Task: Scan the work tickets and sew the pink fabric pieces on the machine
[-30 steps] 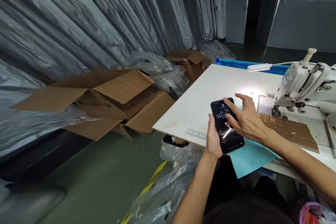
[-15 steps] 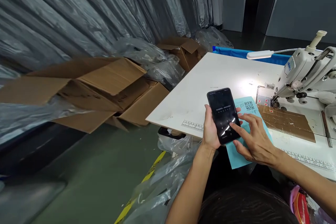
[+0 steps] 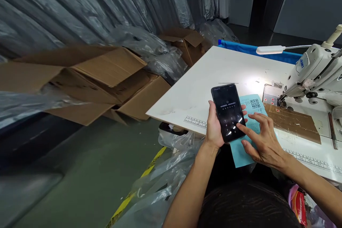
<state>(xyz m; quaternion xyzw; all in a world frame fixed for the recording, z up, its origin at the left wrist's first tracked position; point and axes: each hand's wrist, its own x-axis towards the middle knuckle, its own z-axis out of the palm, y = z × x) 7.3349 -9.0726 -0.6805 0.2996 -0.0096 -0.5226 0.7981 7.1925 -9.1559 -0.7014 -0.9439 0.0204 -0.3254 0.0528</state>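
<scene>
My left hand [image 3: 214,128] is wrapped round a black smartphone [image 3: 228,110], its thumb along the left edge and fingertips showing at the right. A number keypad is lit on the dark screen. Over the phone's lower right, my right hand [image 3: 263,139] has its index finger stretched to the keypad and the other fingers spread, holding nothing. Under the phone and right hand, a light blue paper sheet [image 3: 242,155] with a printed QR code overhangs the front edge of the white table [image 3: 181,103].
A white sewing machine [image 3: 307,74] stands at the right, with brown cardboard [image 3: 296,123] before it and a small lamp [image 3: 270,50] behind. Open cardboard boxes [image 3: 109,67] and clear plastic bags [image 3: 165,57] lie left of the table. More plastic [image 3: 160,185] hangs below its edge.
The view has shifted slightly, so the table and machine sit a little differently. My right index finger has moved slightly lower over the keypad; the left hand still holds the phone.
</scene>
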